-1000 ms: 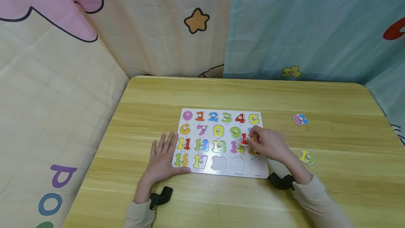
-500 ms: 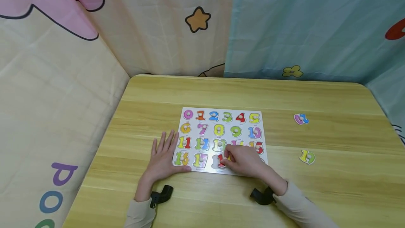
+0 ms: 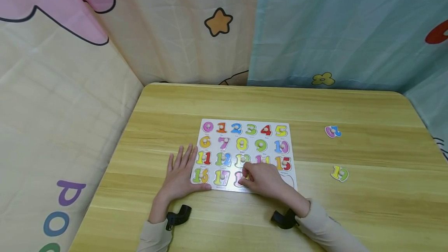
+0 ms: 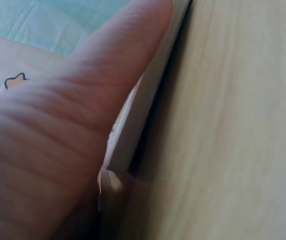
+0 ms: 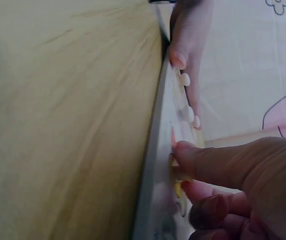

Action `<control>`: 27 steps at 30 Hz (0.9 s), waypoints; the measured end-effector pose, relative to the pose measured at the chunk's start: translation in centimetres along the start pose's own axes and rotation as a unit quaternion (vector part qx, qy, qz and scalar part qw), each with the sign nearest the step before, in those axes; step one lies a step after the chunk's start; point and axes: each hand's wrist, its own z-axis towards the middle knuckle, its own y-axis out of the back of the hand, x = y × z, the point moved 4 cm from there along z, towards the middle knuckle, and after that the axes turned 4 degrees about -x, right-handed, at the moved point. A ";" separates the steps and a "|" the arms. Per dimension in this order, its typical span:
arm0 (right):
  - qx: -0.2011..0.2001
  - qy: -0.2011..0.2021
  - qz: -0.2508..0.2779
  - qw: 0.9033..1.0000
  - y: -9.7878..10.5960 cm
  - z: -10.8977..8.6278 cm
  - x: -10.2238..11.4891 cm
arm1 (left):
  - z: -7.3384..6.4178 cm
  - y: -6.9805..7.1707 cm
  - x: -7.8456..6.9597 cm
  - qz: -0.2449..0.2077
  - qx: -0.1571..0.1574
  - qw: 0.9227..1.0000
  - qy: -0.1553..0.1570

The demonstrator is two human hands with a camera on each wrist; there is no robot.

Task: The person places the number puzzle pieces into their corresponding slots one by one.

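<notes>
A white number puzzle board lies on the table, with knobbed number pieces in its recesses. In the head view, my right hand is over the bottom row, pinching the number 18 piece at the recess beside the 17. The right wrist view has thumb and fingertips at the piece's yellow part, close against the board. My left hand lies with fingers spread along the board's left edge, thumb on the lower-left corner. In the left wrist view that hand touches the board's edge.
Right of the board, two loose pieces lie on the wooden table: a 19 in yellow and green, and a blue and purple 20 turned around. Printed curtains hang behind the table and on both sides.
My right hand has carried the 18 piece from above the board's right side down and left to the bottom-row recess beside the 17. My left hand has stayed in place.
</notes>
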 end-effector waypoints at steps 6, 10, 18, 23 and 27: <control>0.004 -0.001 -0.004 1.000 -0.2 0.1 0.1 | 0.0 0.0 0.0 0.000 -0.005 1.000 -0.004; 0.006 -0.004 -0.004 1.000 -0.3 0.1 0.1 | -0.1 0.0 0.1 0.001 -0.005 1.000 -0.003; 0.010 -0.016 -0.003 1.000 -0.4 -0.1 0.2 | -0.1 0.0 0.2 0.002 0.000 1.000 0.002; -0.001 -0.014 -0.003 1.000 -0.1 -0.6 0.0 | -0.1 -0.1 0.2 0.002 0.002 1.000 0.002; -0.037 -0.018 0.019 0.999 1.0 -1.7 -1.1 | -0.1 0.0 0.0 -0.001 -0.005 1.000 -0.002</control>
